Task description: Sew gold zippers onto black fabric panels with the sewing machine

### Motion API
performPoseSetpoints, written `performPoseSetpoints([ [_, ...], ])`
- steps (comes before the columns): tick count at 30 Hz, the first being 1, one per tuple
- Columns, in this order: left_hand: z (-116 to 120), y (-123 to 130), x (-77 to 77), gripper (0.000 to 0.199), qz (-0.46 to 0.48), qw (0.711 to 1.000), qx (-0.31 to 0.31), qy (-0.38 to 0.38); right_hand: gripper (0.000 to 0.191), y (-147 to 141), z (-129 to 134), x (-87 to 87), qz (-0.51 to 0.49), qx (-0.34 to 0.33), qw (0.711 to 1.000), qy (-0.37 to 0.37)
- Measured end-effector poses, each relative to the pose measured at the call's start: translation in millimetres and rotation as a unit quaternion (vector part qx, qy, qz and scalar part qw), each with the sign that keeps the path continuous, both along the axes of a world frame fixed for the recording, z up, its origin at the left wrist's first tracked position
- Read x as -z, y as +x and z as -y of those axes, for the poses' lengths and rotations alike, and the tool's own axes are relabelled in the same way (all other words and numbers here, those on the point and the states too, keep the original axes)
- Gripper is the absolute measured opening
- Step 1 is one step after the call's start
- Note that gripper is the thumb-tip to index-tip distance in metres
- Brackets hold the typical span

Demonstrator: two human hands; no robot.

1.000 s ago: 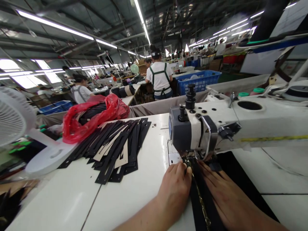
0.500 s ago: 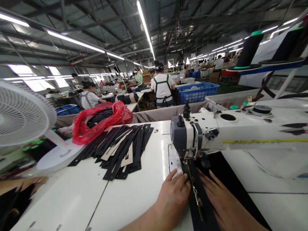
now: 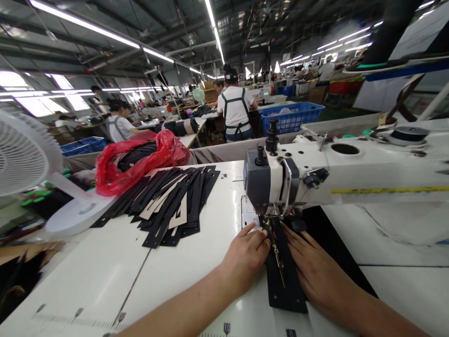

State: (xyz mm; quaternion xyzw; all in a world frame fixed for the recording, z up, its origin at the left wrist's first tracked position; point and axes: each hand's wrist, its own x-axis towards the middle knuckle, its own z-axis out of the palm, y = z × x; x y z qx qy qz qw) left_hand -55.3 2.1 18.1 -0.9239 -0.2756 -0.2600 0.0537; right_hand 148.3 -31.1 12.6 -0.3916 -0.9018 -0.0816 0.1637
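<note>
Both hands flat on the white table (image 3: pixel 105 276), palms down, fingers spread, nothing gripped. Left hand (image 3: pixel 245 255) presses the left edge of a black strip (image 3: pixel 284 281); right hand (image 3: pixel 312 274) presses its right edge. A zipper (image 3: pixel 277 252) with metal teeth runs down the middle of the strip, between the two hands.

Strip lies lengthwise toward the camera. Its far end sits under the head of the sewing machine (image 3: pixel 277 180); near end lies free on the table. Needle area is hidden by the machine head and fingertips, so I cannot tell whether the needle is down.

The machine arm extends right across the view, yellow measuring tape (image 3: pixel 386 190) stuck along its side. A wider black piece (image 3: pixel 329 238) lies under the arm, right of the strip, partly covered by the right hand.

Left of the machine: fanned pile of black cut pieces (image 3: pixel 168 201), a few showing tan backs. Behind the pile, a red plastic bag (image 3: pixel 140 159) with dark material inside. Far left, a white fan (image 3: pixel 21 159), its base resting on the table edge.

Background: a person in a white shirt and green apron straps (image 3: pixel 234 112), back turned, beside a blue crate (image 3: pixel 291 117). Another person (image 3: pixel 117 124) sits further left.
</note>
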Motion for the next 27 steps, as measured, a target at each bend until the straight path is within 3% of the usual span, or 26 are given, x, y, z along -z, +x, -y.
performPoseSetpoints([
  [9, -16, 4, -5.2, 0.024, 0.018, 0.999, -0.001, -0.043, 0.056, 1, -16, 1.8, -0.025, -0.003, 0.999, -0.048],
  [18, -29, 6, 4.6, 0.02, 0.016, 0.999, -0.012, -0.048, 0.053, -1, -31, -0.8, -0.07, 0.003, 0.994, -0.081],
  [22, -23, 3, 4.7, 0.021, -0.03, 0.998, -0.022, -0.041, 0.05, 0, -30, -5.7, -0.117, -0.011, 0.989, -0.087],
  [27, -5, 1, 1.1, 0.037, -0.065, 0.994, -0.069, -0.059, 0.036, -1, -28, -14.1, -0.131, 0.043, 0.987, -0.081],
])
